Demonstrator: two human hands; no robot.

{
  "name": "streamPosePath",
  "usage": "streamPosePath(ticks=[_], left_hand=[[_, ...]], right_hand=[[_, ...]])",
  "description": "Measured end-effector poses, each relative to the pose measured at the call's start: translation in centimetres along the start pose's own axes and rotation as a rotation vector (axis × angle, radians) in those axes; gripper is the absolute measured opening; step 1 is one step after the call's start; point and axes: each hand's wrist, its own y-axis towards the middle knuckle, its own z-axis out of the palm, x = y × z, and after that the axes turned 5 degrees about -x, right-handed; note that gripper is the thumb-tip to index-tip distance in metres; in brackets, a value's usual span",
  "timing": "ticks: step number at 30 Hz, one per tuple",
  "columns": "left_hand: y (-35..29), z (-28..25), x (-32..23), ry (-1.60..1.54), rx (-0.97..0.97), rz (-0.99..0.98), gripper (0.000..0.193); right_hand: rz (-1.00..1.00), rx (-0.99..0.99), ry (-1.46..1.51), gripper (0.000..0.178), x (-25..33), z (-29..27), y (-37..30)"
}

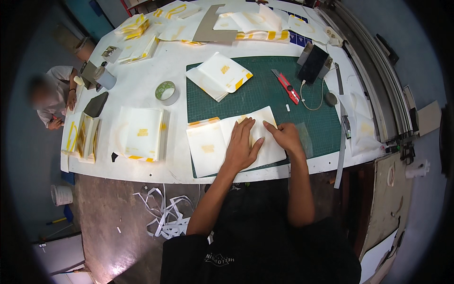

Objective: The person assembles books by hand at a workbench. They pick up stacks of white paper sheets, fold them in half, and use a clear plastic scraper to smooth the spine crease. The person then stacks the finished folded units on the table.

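Observation:
A white printed sheet (pixel 208 148) with faint yellow marks lies opened out near the table's front edge, partly over the green cutting mat (pixel 217 66). My left hand (pixel 243 146) is laid flat across its middle, fingers stretched out. At the sheet's right side, the thumb of my right hand (pixel 284 137) presses on top while the other fingers curl by the edge, their tips hidden. Another folded white printed piece (pixel 224 71) rests farther back on the mat. Right of that lies a red utility knife (pixel 286 87).
A roll of tape (pixel 167 93) and a stack of printed pieces (pixel 139 132) stand to the left. A black box (pixel 313 64) with a cable is at the mat's far right. More printed stacks (pixel 262 35) line the back. Another person (pixel 56 92) is at the left edge.

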Motion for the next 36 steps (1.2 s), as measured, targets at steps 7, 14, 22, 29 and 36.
streamPosePath(ticks=[7,14,22,29,36], left_hand=[[0.0,-0.4,-0.2,0.003,-0.09,0.116,0.059],[-3.8,-8.6,0.7,0.438,-0.766,-0.23,0.104],[-3.2,-11.6,1.2,-0.599,-0.631,-0.36,0.043],[-4.1,-10.9,1.4,-0.471,-0.377,-0.233,0.028],[-3.7,-10.9,-0.1,-0.438,-0.473,-0.299,0.021]], right_hand=[[-0.533,-0.21,0.036,0.044,-2.8,2.9,2.2],[-0.736,-0.164,0.368,0.016,-1.1,-3.7,-5.7],[-1.021,-0.195,0.628,0.021,-2.4,-3.9,-4.5],[-0.841,-0.036,0.614,0.017,-5.8,-1.7,-3.3],[-0.707,-0.067,0.676,0.015,-5.4,-1.7,-3.7]])
